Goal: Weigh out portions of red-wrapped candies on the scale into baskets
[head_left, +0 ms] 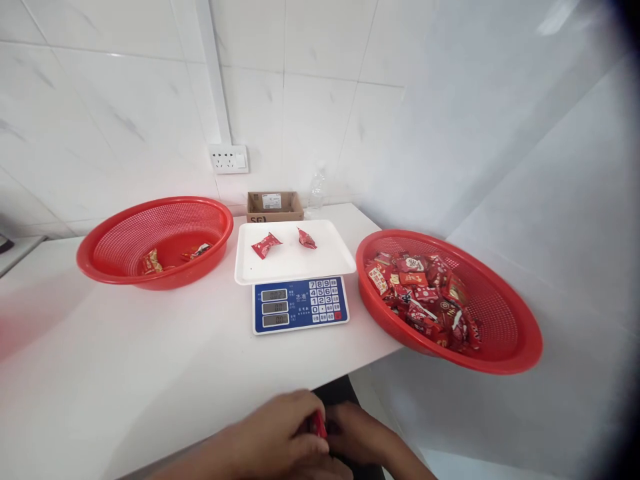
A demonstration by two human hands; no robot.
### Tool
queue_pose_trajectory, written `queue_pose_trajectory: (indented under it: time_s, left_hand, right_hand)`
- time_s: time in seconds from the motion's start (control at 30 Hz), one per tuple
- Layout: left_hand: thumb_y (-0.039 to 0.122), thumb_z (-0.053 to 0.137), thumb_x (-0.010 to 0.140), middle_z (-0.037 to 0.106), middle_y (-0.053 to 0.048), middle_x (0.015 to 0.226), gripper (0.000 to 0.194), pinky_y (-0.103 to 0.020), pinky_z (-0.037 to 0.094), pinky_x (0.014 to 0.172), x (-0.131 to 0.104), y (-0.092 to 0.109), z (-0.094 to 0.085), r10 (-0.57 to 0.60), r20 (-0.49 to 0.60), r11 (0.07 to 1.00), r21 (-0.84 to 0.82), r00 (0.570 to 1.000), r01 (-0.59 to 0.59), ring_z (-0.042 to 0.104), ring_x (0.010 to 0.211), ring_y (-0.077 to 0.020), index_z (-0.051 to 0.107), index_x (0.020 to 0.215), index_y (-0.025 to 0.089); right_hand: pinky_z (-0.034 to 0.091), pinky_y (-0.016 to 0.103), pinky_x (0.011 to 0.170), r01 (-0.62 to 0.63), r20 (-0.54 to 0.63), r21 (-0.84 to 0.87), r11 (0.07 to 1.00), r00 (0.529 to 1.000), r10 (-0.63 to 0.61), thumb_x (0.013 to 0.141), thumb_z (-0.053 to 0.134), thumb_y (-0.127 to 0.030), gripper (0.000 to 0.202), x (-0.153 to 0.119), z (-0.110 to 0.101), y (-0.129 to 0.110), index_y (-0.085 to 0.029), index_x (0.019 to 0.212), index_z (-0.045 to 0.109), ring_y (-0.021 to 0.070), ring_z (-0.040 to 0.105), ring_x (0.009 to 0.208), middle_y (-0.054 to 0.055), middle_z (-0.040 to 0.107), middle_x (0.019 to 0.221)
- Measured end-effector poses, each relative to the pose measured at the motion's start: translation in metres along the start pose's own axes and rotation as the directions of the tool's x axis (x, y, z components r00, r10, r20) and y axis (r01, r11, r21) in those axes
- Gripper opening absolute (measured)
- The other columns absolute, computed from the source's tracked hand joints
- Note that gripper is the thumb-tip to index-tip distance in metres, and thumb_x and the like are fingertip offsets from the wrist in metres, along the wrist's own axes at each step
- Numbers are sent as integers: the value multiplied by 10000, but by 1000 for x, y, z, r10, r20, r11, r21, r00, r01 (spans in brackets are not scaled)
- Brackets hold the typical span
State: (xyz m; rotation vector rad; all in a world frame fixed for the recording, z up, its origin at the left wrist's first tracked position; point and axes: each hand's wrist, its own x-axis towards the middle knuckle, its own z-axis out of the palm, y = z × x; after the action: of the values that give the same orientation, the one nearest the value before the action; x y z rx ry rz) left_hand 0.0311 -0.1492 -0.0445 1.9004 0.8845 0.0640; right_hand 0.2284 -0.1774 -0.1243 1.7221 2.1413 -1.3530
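Low in the view, in front of the table's edge, my left hand (286, 430) is closed around a small red wrapped candy (319, 425). My right hand (361, 435) meets it from the right with curled fingers; what its fingertips grip is hidden. Beyond my hands stands a digital scale (301, 305) with a blue keypad panel and a lit display. Two red wrapped candies, one at the left (267, 245) and one at the right (307, 239), lie apart on its white tray (290, 267).
To the right, a red plastic basket (520, 340) full of red-wrapped candies overhangs the table's edge. Another red basket (95, 257) at the left holds a few packets. Behind the scale are a cardboard box (275, 216) and a clear plastic bottle (317, 187), near the tiled wall.
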Motion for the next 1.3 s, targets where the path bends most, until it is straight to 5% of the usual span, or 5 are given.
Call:
queue_pose_trajectory:
  time_s: [0.2,0.47,0.83,1.1,1.3]
  left_hand:
    - [481,489,822,556,22,706,271,-253,366,571,14,27,-106,49,-609,965,232,792,119,502,629,-139,545,838,216]
    - [466,481,839,611,-66,1019,372,-298,438,656,76,10,-184,149,-684,819,490,714,299,576,920,-236,495,1124,228]
    - [328,537,810,467,-110,1314,441,-406,359,1004,95,-19,-207,170,-549,805,557,819,206,432,1218,-282,504,1240,233]
    - [428,538,799,353,-52,1433,315,-500,237,1082,102,-19,-201,204,-441,852,519,874,63,150,1376,-328,646,1036,251]
    - [272,361,885,369,-56,1411,292,-388,260,1093,108,-22,-201,224,-483,880,473,846,36,184,1380,-206,594,1054,220]
  right_hand:
    - [353,189,523,187,-174,206,961,973,-152,727,600,-295,105,-41,-95,-54,-213,792,610,87,466,584,-52,510,634]
    - [436,248,623,288,-668,91,953,728,-156,841,448,-504,361,27,-209,-126,-217,1031,557,113,542,653,-22,573,769]
    - [357,388,975,186,-569,-216,958,774,-278,838,455,-151,458,120,-233,-117,-141,1295,474,251,457,1200,150,458,1343]
    - [374,378,987,214,-419,-327,920,840,-344,801,535,-159,224,99,-243,-111,-220,913,719,240,522,1144,56,529,1288]
    - [259,395,1078,184,-440,-333,925,837,-325,817,512,-148,536,92,-243,-105,-206,1344,438,239,286,1342,87,315,1469]
